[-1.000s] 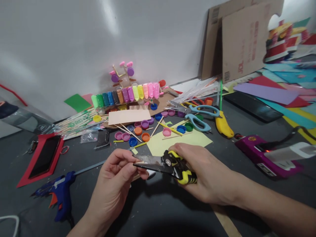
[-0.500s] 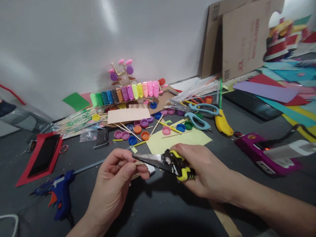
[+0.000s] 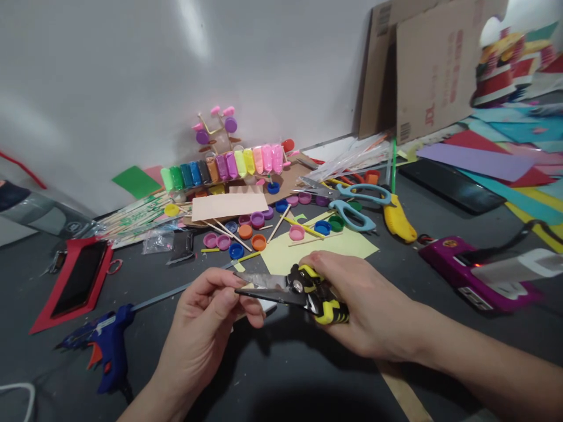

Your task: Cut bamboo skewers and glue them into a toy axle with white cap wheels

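The left hand point(image 3: 211, 313) pinches a small pale piece point(image 3: 250, 287) between thumb and fingertips; most of it is hidden by the fingers, so its full shape cannot be told. The right hand point(image 3: 363, 305) is wrapped around the yellow-and-black snips point(image 3: 299, 286), whose blades stand parted, their tips right at the left fingertips, with the piece apparently lying between them. The step in hand looks like trimming. Closing the blades would call for a steady pinch and the left fingertips drawn clear of the cutting edges, since the tips sit very close to skin.

Just beyond the hands, a pale yellow sheet point(image 3: 352, 249) lies on the dark counter point(image 3: 290, 375), with coloured caps point(image 3: 258, 242) scattered on and beside it. Farther out are blue-handled scissors point(image 3: 367, 195), a yellow cutter point(image 3: 399, 221) and, to the left, a blue glue gun point(image 3: 112, 351).
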Available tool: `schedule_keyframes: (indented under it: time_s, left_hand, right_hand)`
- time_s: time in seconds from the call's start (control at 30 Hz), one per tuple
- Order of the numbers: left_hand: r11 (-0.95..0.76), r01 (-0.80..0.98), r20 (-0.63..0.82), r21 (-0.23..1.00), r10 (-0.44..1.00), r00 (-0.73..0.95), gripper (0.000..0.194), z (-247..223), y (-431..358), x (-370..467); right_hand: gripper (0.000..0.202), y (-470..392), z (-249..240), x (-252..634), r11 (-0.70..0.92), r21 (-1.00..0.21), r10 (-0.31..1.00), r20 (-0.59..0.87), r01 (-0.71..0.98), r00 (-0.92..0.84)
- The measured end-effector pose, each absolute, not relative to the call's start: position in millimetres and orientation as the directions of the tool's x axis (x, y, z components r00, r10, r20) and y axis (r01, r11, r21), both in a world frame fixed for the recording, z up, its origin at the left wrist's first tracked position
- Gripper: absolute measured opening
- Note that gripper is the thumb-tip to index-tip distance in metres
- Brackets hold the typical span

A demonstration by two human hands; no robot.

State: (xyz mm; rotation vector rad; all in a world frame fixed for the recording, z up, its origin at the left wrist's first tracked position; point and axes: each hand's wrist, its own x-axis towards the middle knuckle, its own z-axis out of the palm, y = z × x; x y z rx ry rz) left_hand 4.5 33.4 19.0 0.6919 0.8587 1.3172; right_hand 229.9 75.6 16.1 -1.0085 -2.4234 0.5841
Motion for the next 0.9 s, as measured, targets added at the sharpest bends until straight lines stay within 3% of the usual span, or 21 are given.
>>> schedule_keyframes:
  time_s: [0.4, 0.63, 0.9]
  left_hand:
    - [0.172, -0.517, -0.152, 0.838, 0.985, 0.080, 0.005, 18.4, 34.5, 4.7]
    - [0.166, -0.544, -0.114, 0.822, 0.985, 0.129, 0.007, 21.7, 32.9, 5.2]
    - [0.181, -0.558, -0.108, 0.810, 0.981, 0.161, 0.008, 19.3, 32.3, 4.0]
  right_hand:
    - [0.028, 74.3, 15.1, 233.0, 0.636, -0.515, 0.740, 0.199, 0.574, -0.642]
    - [0.019, 77.6, 17.9, 230.7, 0.538, -0.628, 0.780, 0.117, 0.563, -0.615]
    - [0.027, 77.6, 20.4, 230.3, 0.601, -0.582, 0.743, 0.156, 0.547, -0.651]
